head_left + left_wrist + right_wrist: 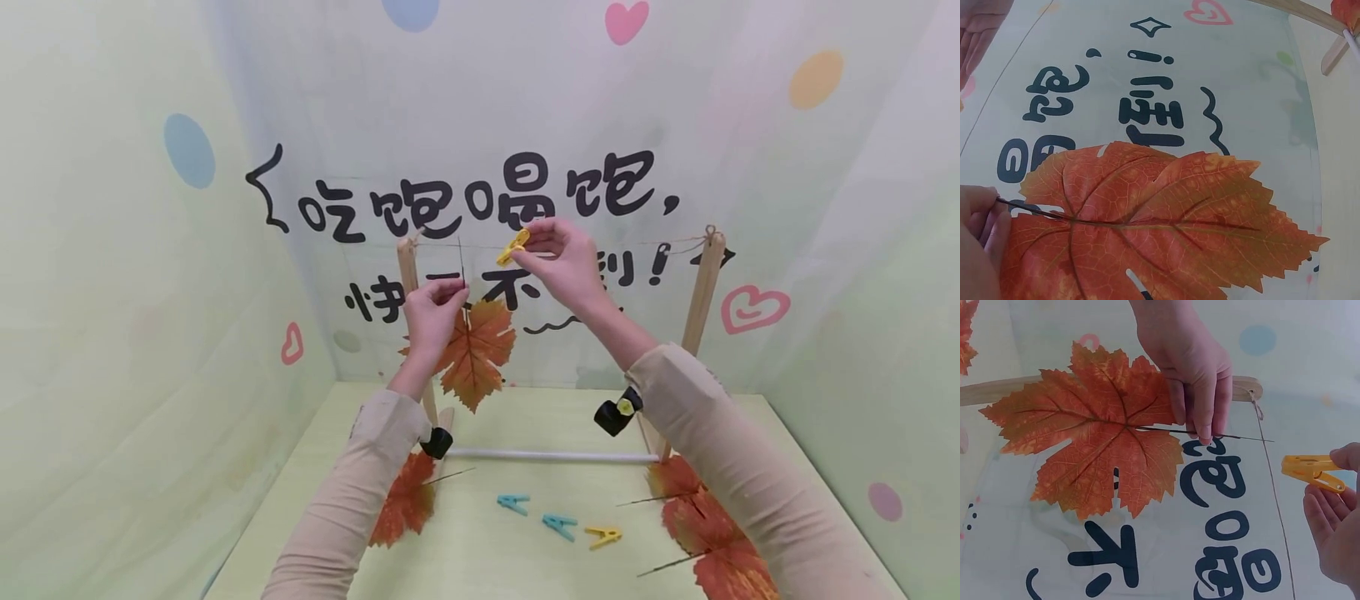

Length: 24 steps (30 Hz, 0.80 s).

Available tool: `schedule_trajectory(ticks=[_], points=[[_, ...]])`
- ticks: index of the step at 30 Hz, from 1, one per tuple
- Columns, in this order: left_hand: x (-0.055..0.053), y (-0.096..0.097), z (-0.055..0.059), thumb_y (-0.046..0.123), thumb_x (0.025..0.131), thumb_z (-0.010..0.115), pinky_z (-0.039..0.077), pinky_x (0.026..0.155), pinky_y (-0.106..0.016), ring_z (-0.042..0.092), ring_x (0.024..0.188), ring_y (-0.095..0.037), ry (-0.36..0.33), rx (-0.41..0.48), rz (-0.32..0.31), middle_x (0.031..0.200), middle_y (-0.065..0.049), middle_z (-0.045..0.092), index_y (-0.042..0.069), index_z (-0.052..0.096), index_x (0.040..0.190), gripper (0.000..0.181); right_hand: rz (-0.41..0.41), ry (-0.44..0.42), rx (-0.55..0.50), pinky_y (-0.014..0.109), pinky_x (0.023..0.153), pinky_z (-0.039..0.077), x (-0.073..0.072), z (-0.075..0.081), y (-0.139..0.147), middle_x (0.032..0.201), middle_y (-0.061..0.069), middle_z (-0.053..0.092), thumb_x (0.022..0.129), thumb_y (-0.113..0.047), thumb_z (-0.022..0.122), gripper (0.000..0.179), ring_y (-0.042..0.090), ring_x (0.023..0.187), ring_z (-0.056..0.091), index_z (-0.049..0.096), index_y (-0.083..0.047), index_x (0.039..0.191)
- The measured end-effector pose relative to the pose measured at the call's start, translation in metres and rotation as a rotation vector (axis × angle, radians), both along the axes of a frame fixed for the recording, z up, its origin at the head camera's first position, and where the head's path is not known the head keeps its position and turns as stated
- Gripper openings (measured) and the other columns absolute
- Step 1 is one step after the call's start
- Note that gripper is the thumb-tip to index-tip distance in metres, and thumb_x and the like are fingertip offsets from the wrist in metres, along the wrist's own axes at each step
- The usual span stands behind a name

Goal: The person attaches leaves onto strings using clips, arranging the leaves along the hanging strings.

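My left hand [433, 321] pinches the thin dark stem of an orange-red artificial maple leaf [474, 358], which hangs below the fingers. In the right wrist view the stem's free end crosses the string [1279, 512], close to the left wooden post. Higher and to the right, my right hand [566, 262] holds a yellow clothespin [1313, 470] between thumb and fingers, beside the string and apart from the leaf. The left wrist view shows the leaf's veined face [1147, 219] in front of the printed backdrop.
Two wooden posts [702, 292] carry the string, and a white rod [551, 456] joins them low down. On the table lie two blue clothespins [558, 525], a yellow clothespin [604, 536], a leaf [408, 500] at left and several leaves [701, 521] at right.
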<state>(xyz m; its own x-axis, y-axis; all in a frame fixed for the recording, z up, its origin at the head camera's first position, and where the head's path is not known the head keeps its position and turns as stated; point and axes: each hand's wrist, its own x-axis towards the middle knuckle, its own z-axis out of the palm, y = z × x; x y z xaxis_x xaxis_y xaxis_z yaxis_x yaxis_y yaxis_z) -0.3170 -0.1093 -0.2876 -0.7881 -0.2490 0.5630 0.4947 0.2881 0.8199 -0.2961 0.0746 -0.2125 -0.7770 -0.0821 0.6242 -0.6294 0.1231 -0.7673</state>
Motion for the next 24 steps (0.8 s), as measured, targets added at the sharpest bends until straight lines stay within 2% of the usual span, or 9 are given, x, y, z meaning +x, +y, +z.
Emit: schedule_trajectory(ticks=[6,14,24], points=[[0.002,0.001,0.001,0.004,0.078,0.069,0.048,0.061,-0.015,0.063,0.073,-0.018,0.009,0.004,0.008,0.087,-0.014,0.069,-0.001,0.07,0.09,0.013,-0.018,0.011,-0.042,0.022,0.077,0.05,-0.005,0.003,-0.008,0.096,0.017,0.064,0.078,-0.007,0.07,0.03,0.012,0.082,0.06,0.057,0.005,0.102],[0.002,0.001,0.0,0.003,0.078,0.069,0.048,0.063,-0.015,0.064,0.075,-0.02,0.019,0.019,0.005,0.088,-0.015,0.068,-0.002,0.069,0.09,0.013,0.058,-0.01,-0.182,0.024,0.077,0.05,-0.016,0.003,-0.021,0.093,0.013,0.064,0.079,0.0,0.067,0.026,0.012,0.08,0.061,0.057,0.006,0.103],[0.002,0.0,0.0,0.004,0.079,0.069,0.049,0.064,-0.016,0.063,0.075,-0.019,0.019,0.021,0.015,0.088,-0.015,0.068,-0.002,0.069,0.091,0.014,0.072,-0.037,-0.203,0.025,0.079,0.05,-0.022,0.004,-0.033,0.096,0.016,0.063,0.08,0.001,0.065,0.025,0.011,0.081,0.06,0.058,0.008,0.103]])
